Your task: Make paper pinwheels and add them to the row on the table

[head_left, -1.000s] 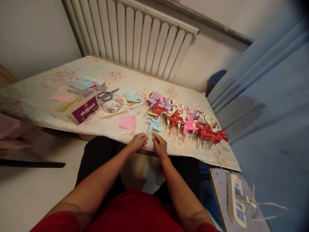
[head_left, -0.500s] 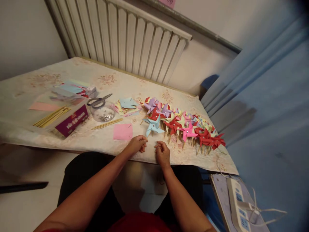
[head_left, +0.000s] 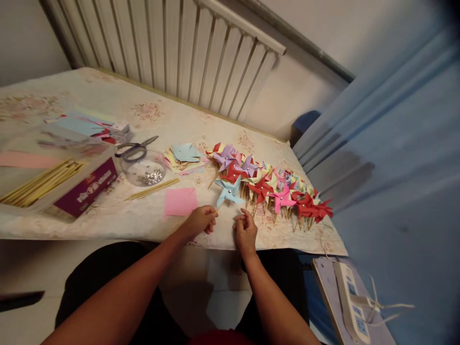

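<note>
In the head view, pinching the stick (head_left: 217, 210) of the light-blue paper pinwheel (head_left: 229, 191) in left hand (head_left: 201, 221), over the worktop (head_left: 176, 128), before the left end of the pinwheel cluster (head_left: 260, 189); having moved right hand (head_left: 247, 234) farther from left, loosely parted and empty, so apparently supporting the pinwheel with left hand alone

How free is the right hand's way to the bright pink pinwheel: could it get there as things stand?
Probably yes: the right hand appears to hold nothing, and mainly tablecloth shows between it and the bright pink pinwheel.

Box (head_left: 88, 190) left; pinwheels (head_left: 260, 189) right
</note>
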`<act>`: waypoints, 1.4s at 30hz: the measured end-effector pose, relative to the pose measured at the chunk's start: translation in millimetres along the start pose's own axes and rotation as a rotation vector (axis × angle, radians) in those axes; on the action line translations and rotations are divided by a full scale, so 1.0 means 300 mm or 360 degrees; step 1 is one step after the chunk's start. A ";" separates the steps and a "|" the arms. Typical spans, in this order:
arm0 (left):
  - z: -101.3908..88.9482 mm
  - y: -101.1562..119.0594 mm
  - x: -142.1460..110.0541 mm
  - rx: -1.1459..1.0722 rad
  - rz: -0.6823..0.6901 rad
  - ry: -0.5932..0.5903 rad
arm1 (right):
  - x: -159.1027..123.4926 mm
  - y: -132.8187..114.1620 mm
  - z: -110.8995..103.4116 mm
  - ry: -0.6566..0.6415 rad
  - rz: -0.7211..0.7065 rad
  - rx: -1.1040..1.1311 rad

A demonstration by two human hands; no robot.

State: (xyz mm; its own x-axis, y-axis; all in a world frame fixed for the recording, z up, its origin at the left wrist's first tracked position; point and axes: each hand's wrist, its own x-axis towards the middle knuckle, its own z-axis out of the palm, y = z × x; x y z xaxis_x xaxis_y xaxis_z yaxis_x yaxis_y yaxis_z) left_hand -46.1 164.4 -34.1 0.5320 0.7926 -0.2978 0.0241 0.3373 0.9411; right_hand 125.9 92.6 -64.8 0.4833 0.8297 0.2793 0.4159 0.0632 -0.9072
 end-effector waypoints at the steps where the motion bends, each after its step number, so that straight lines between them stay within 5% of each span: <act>1: -0.004 -0.002 0.001 -0.0014 -0.0008 -0.0003 | 0.005 -0.002 0.008 0.0030 -0.0001 0.0033; 10: -0.021 -0.001 0.008 -0.0071 -0.0060 -0.0033 | 0.076 -0.048 0.018 0.0300 -0.0069 -0.0037; 18: -0.020 0.008 0.007 -0.0063 -0.0061 -0.0052 | 0.141 -0.112 -0.027 -0.0051 -0.0311 -0.0563; 24: -0.017 0.001 0.016 -0.0037 -0.0074 -0.0041 | 0.124 -0.139 -0.025 -0.0117 -0.0396 -0.0640; 36: -0.015 0.005 0.013 -0.0001 -0.0027 -0.0048 | 0.044 -0.161 0.062 -0.0257 0.0013 -0.0188; 42: -0.014 0.008 0.013 -0.0005 -0.0027 -0.0047 | 0.023 -0.181 0.101 -0.0310 0.0034 -0.0095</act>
State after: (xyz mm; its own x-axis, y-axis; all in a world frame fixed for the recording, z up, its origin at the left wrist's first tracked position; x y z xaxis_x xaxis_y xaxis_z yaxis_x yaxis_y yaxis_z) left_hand -47.6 170.3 -33.7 0.5561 0.7715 -0.3091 0.0310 0.3524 0.9353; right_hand 83.3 111.7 -23.2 0.3367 0.9225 0.1888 0.4549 0.0162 -0.8904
